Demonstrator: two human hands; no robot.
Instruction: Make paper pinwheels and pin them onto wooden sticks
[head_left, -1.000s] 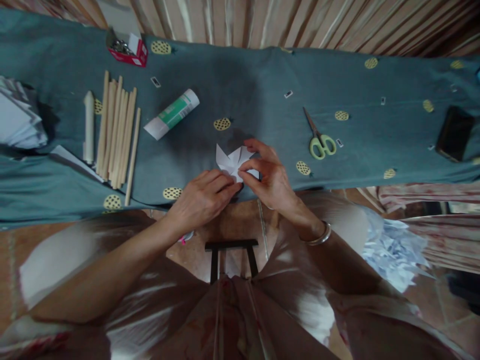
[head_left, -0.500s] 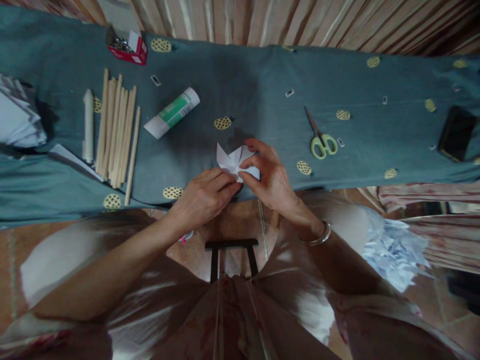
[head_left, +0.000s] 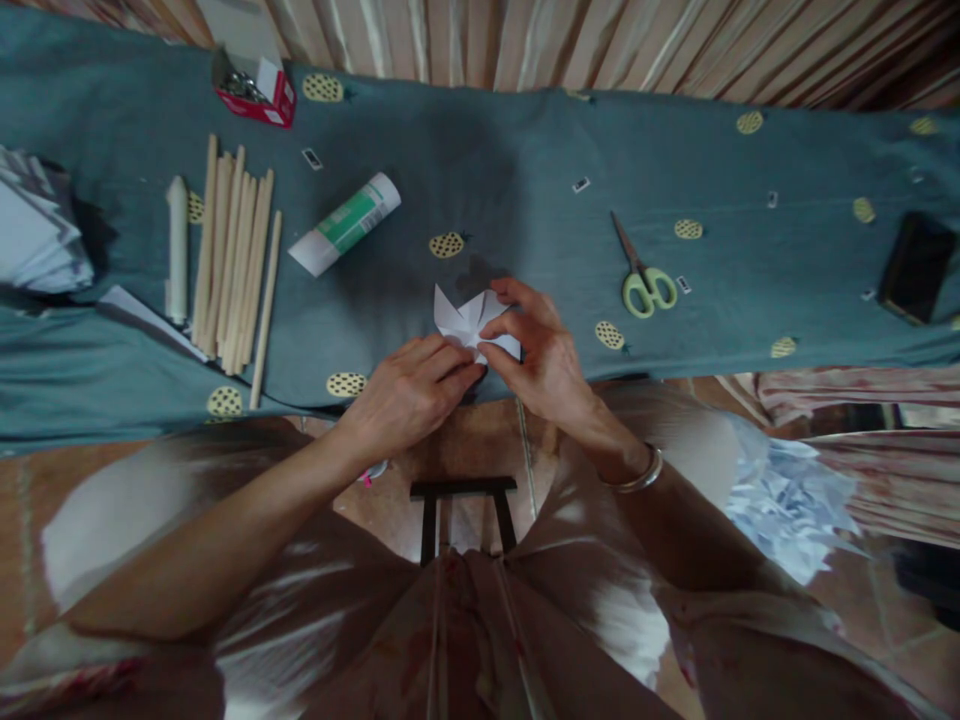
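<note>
At the near edge of the bench (head_left: pixel 675 345), the left hand (head_left: pixel 409 395) and right hand (head_left: pixel 541 355) pinch the folded white paper (head_left: pixel 466 318), apparently gathering its points; the next move calls for steady central pressure.

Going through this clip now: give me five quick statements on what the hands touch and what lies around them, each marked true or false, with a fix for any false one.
1. The left hand and the right hand both touch the folded white paper. True.
2. The scissors lie to the left of that paper. False: the scissors lie to its right.
3. A white and green tube lies between the wooden sticks and the scissors. True.
4. The red box is shut. False: the red box is open, with metal pieces showing inside.
5. A stack of white papers is to the left of the wooden sticks. True.
</note>
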